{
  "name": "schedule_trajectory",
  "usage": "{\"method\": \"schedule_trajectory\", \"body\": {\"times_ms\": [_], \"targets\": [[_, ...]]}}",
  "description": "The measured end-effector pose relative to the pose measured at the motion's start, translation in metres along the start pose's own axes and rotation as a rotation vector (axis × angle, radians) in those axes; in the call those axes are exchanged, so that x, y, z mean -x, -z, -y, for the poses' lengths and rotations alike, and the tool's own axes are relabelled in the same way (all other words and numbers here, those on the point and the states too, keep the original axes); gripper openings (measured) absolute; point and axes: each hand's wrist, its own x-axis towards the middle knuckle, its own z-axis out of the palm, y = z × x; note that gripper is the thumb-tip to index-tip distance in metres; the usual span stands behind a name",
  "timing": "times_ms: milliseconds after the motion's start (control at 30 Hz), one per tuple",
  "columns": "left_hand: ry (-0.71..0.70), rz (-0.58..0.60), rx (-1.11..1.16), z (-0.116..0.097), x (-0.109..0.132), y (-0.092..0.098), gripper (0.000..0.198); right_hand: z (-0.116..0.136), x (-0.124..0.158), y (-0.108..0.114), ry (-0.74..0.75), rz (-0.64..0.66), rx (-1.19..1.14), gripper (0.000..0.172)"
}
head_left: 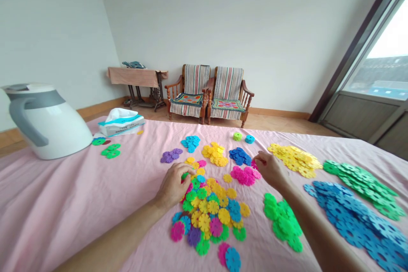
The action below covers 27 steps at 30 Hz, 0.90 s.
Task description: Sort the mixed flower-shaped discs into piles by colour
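Flower-shaped discs point(204, 222), heaped in mixed colours on the pink cloth point(127, 187); at the heap's far left edge, left hand point(175, 182), fingers curled over a green disc point(185, 175), impossible to tell whether gripping; beyond, right hand point(267, 166), fingertips pinched on a pink disc point(254, 164) beside the pink pile point(245, 176); farther, dark blue pile point(240, 156), then two chairs point(196, 78)

At 9 o'clock from the view's centre, a white jug point(62, 123) with a grey handle stands on a pink tablecloth point(105, 187); a tissue pack point(123, 127) lies near it, centre-side. At 10 o'clock, a cloth-draped side table point(132, 76) bears folded fabric point(134, 65). Two wooden armchairs point(227, 106) with striped covers stand side by side, at 11 and between 1 and 2 o'clock. At 3 o'clock, a window point(387, 72) shows daylight.
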Motion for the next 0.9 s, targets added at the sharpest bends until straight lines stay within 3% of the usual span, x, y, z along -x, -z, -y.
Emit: {"method": "schedule_trajectory", "body": {"times_ms": [167,400,567,733,900], "targets": [[0.007,0.004,-0.001,0.001,0.0,0.0,0.027,-0.007,0.002,-0.009,0.018,0.09,-0.043,0.021],[0.004,-0.009,-0.003,-0.001,0.0,0.002,0.026,0.001,0.0,-0.008,-0.029,-0.02,-0.051,0.023],[-0.032,-0.023,-0.031,0.003,-0.003,0.002,0.027,0.036,0.014,-0.014,0.099,0.013,-0.141,0.023],[-0.087,-0.008,-0.086,0.009,-0.008,0.003,0.035,0.076,0.036,-0.028,0.315,0.156,-0.233,0.026],[-0.137,0.056,-0.122,0.01,-0.01,-0.002,0.034,0.109,0.035,-0.038,0.455,0.298,-0.067,0.03]]}}
